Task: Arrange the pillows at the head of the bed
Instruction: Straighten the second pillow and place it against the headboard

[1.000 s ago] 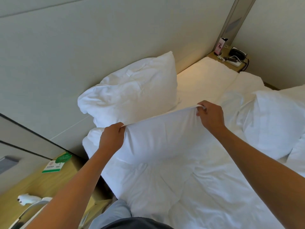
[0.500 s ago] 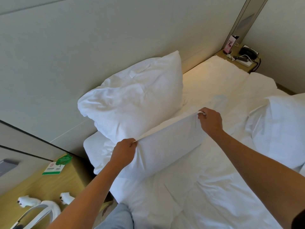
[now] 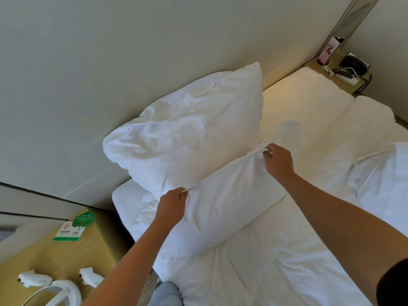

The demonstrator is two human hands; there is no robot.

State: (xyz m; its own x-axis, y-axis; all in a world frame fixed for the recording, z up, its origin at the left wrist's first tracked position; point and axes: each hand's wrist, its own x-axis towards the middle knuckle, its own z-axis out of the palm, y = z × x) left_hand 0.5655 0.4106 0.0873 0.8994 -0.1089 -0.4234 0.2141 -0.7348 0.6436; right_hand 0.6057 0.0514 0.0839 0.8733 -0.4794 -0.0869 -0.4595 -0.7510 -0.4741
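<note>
Left hand (image 3: 171,207) and right hand (image 3: 278,161) each pinch a top corner of the front pillow (image 3: 223,208), which lies on the bed (image 3: 287,250) near its head. Right behind it, touching, a second pillow (image 3: 187,133) leans on the headboard wall (image 3: 110,62) (very crumpled). Far off, a phone (image 3: 353,62) sits on the bedside surface (image 3: 318,65).

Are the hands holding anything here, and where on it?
Yes. Both hands hold the front pillow by its top edge: the left hand pinches the left corner, the right hand pinches the right corner.
</note>
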